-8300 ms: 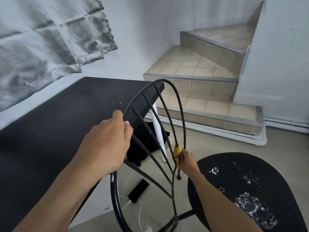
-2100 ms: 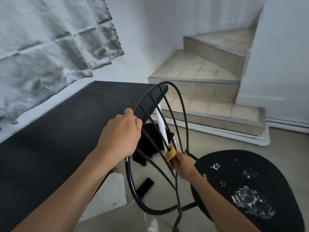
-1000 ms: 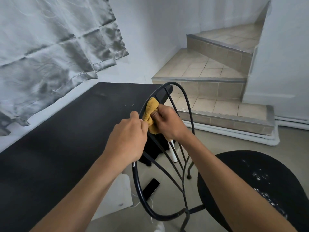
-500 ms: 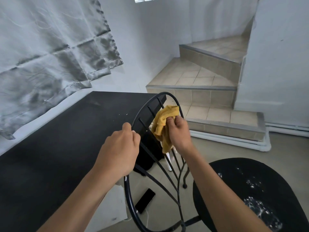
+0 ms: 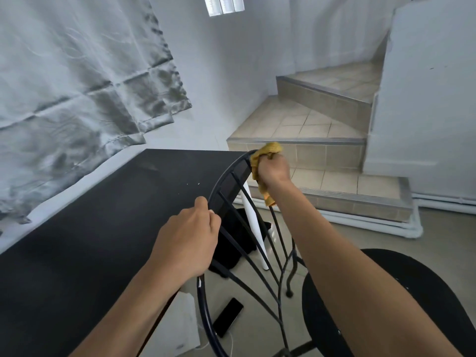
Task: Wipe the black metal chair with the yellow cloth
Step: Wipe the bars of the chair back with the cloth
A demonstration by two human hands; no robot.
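Up from the lower spindles, where it was working a couple of seconds ago, my right hand [image 5: 273, 168] now sits at the very top of the black metal chair [image 5: 226, 173], on the crown of the backrest hoop. It is closed around the yellow cloth [image 5: 265, 153], which is bunched over the hoop with a loose tail hanging down just behind the chair's top. My left hand [image 5: 188, 243] is wrapped shut on the hoop's near side, lower than the cloth, steadying the chair, which leans toward the black table [image 5: 77, 240] beside it. To do this stroke well, I judge I should pinch the cloth fully round the rod and slide it along the curve in one pass toward my left hand, then shift that hand so no stretch stays unwiped. The seat [image 5: 435, 287], below the backrest, shows wet specks and likely needs a pass too.
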